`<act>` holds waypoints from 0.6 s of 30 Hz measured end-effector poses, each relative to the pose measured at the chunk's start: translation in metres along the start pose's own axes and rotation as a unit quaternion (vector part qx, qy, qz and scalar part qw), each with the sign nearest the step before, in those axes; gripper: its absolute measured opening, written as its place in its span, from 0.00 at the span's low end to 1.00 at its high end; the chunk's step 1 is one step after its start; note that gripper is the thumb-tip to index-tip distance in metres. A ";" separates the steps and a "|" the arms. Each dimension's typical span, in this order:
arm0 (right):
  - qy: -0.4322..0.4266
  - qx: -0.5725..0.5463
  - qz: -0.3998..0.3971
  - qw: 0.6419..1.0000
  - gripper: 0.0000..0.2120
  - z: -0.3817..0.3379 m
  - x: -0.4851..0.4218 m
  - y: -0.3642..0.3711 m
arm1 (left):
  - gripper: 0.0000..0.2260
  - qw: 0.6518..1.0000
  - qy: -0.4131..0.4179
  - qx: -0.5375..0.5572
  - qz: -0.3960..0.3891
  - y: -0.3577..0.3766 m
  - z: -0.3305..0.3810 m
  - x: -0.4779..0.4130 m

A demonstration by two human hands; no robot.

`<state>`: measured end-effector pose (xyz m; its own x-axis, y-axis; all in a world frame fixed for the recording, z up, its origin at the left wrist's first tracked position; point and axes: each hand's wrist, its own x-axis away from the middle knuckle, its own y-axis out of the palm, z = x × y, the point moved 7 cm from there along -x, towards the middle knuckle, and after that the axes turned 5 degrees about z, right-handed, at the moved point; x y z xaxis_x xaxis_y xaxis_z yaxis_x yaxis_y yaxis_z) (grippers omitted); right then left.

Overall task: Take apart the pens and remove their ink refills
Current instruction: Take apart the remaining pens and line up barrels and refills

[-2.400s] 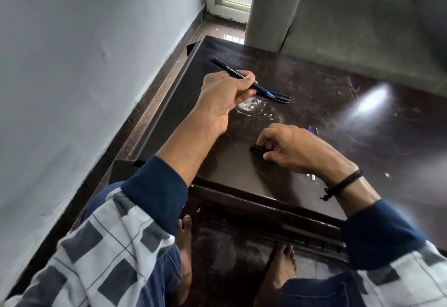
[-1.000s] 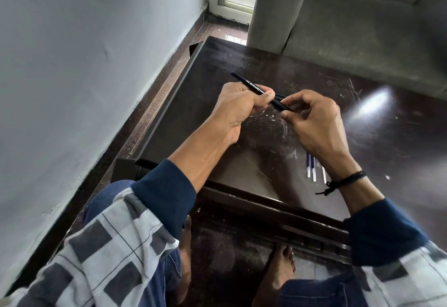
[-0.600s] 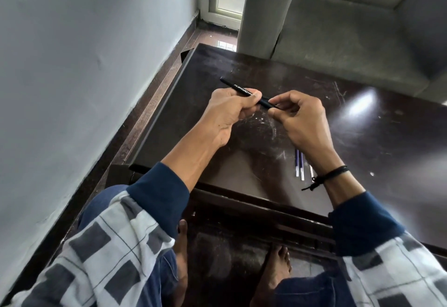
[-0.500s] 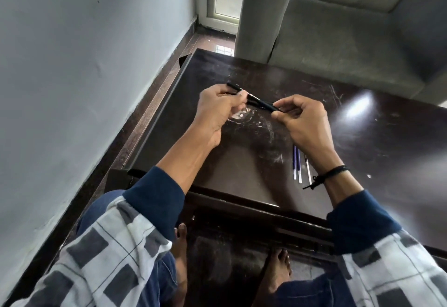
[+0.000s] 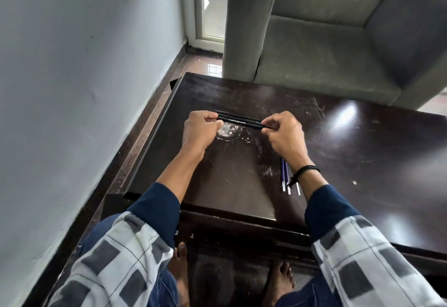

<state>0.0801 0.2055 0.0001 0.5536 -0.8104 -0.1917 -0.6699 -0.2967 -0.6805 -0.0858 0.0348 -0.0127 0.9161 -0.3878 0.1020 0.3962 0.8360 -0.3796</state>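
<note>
- The left hand (image 5: pixel 200 130) is raised over the dark table (image 5: pixel 350 161), knuckles up and fingers curled in. Its thumb and forefinger pinch the left end of a black pen (image 5: pixel 238 121).
- The right hand (image 5: pixel 284 135) mirrors it at 3 o'clock of the left, fingers bunched, fingertips pinching the pen's other end. A black wristband (image 5: pixel 306 169) circles that wrist.
- The pen runs almost level between the two hands, with the white lettering on its barrel facing up.
- More black barrels (image 5: pixel 232 114) lie close along it at 12 o'clock. Whether the fingers hold these too, or they rest on the table, cannot be told.
- Three thin ink refills (image 5: pixel 283 173) lie side by side on the table at 6 o'clock of the right hand, partly hidden by the wrist.
- Both forearms cross the table's near edge, and the dark sleeves end at mid-forearm.
- The table's left edge runs near the wall (image 5: pixel 72 89), with a narrow strip of floor between them.
- The far edge sits just beside a grey sofa (image 5: pixel 314 52) at 12 o'clock.
- Scratched, glossy tabletop spreads wide from 2 to 4 o'clock of the right hand.
</note>
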 end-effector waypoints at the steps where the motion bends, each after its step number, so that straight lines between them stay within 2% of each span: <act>1: 0.001 0.001 0.002 1.000 0.06 -0.001 -0.002 0.003 | 0.15 1.000 -0.001 -0.008 0.002 0.001 0.002 -0.002; 9: -0.011 0.055 -0.019 0.998 0.07 0.005 -0.013 0.027 | 0.15 0.999 -0.034 -0.040 0.007 0.009 -0.007 -0.015; 18: -0.041 0.060 -0.006 0.997 0.05 0.007 -0.018 0.029 | 0.13 1.000 -0.011 -0.009 0.013 0.003 0.001 -0.017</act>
<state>0.0544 0.2151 -0.0208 0.6035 -0.7612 -0.2373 -0.6022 -0.2401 -0.7614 -0.1002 0.0446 -0.0148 0.9272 -0.3570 0.1129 0.3714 0.8386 -0.3986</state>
